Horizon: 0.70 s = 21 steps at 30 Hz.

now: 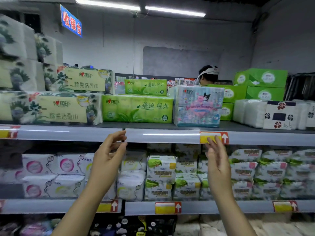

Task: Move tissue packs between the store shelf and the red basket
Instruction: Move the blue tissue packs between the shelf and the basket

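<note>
1. Tissue packs (137, 108) are ranged along the top shelf (162, 135) in the head view. The one at the middle is long and green, and a smaller green pack (145, 86) is seen above and behind it.
2. A cartoon-printed pack (197, 106) is stood just beside the long green one on its right, and floral packs (51, 108) are stacked close against its left end.
3. The left hand (109, 150) is raised before the shelf's front rail, below the left end of the long green pack. Its fingers are loosely bent, thumb and fingers are parted, and nothing is held.
4. The right hand (216, 155) is raised before a yellow price tag (214, 137) on the same rail, below the cartoon-printed pack. Its fingers are stretched out and blurred, and nothing is held.
5. Small packs (162, 174) are crowded on the lower shelf (221, 207) behind both forearms.
6. Green cartons (260, 78) are piled at the far right of the top shelf, and a person (208, 74) with a white headband is partly seen behind it.
</note>
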### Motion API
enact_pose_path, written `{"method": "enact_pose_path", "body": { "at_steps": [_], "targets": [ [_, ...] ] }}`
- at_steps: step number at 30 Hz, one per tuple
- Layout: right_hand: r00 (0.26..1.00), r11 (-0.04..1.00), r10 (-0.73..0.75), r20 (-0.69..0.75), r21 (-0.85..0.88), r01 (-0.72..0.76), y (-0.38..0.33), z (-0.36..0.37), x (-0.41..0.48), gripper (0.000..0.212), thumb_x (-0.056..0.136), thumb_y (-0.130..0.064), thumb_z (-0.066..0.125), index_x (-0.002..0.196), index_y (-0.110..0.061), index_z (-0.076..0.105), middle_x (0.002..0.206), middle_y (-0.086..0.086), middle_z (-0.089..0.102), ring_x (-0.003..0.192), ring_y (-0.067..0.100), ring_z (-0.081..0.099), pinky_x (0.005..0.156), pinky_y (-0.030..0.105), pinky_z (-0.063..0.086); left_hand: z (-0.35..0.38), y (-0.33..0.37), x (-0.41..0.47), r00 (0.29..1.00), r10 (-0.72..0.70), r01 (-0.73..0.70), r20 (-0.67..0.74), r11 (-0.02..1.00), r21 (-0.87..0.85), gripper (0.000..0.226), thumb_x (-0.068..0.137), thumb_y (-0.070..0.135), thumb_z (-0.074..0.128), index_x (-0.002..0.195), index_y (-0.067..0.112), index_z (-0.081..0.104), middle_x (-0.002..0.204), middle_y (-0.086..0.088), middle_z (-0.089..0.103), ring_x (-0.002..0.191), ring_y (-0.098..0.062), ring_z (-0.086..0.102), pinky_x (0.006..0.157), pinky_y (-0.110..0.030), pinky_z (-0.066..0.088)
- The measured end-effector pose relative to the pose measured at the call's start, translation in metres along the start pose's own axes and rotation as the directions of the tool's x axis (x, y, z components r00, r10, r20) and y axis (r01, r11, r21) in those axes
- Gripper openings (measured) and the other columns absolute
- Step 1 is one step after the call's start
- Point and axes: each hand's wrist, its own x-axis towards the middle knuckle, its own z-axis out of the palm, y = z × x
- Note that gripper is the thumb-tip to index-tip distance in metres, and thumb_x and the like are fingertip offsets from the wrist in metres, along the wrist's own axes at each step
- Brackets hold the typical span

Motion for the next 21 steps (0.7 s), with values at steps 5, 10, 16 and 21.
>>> {"method": "enact_pose_path", "body": {
  "at_steps": [5,10,16,21],
  "targets": [
    [0.998,0.998,0.064,-0.014,-0.016,-0.064,0.006,0.032,-0.023,0.041,0.099,-0.028,0.039,0.139,-0.036,0.034,0.131,-0.02,0.05,0.122,-0.002,0.048,0.099,0.021,0.04,-0.041,-0.019,-0.003,0.997,-0.077,0.076,-0.018,0.996,-0.055,0.029,0.096,0.012,0.052,0.109,0.036,0.059,0.11,0.008,0.063,0.101,-0.003,0.062,0.093,-0.035,0.05],
    [0.991,0.992,0.117,-0.065,-0.041,-0.119,0.02,0.047,-0.055,0.037,0.1,-0.028,0.039,0.136,-0.037,0.037,0.128,-0.023,0.051,0.122,-0.001,0.049,0.1,0.025,0.04,-0.059,-0.052,-0.019,0.987,-0.157,0.159,0.031,0.985,-0.07,0.021,0.096,0.017,0.053,0.103,0.034,0.064,0.11,0.01,0.066,0.105,-0.007,0.062,0.093,-0.037,0.051],
    [0.972,0.972,0.212,-0.098,-0.082,-0.22,0.04,0.041,-0.086,0.039,0.1,-0.03,0.039,0.138,-0.034,0.038,0.129,-0.021,0.052,0.122,0.001,0.05,0.101,0.027,0.041,-0.045,-0.082,-0.04,0.954,-0.283,0.293,0.096,0.949,-0.115,0.023,0.096,0.014,0.052,0.1,0.034,0.063,0.109,0.014,0.065,0.105,-0.008,0.062,0.093,-0.032,0.05],
    [0.965,0.96,0.247,-0.09,-0.113,-0.256,0.05,0.039,-0.09,0.035,0.094,-0.039,0.04,0.129,-0.044,0.04,0.128,-0.021,0.052,0.121,-0.001,0.05,0.1,0.024,0.041,-0.038,-0.098,-0.049,0.931,-0.35,0.363,0.108,0.92,-0.146,0.022,0.096,0.017,0.051,0.104,0.034,0.062,0.108,0.016,0.066,0.1,0.002,0.062,0.092,-0.026,0.047]
  ]
}}
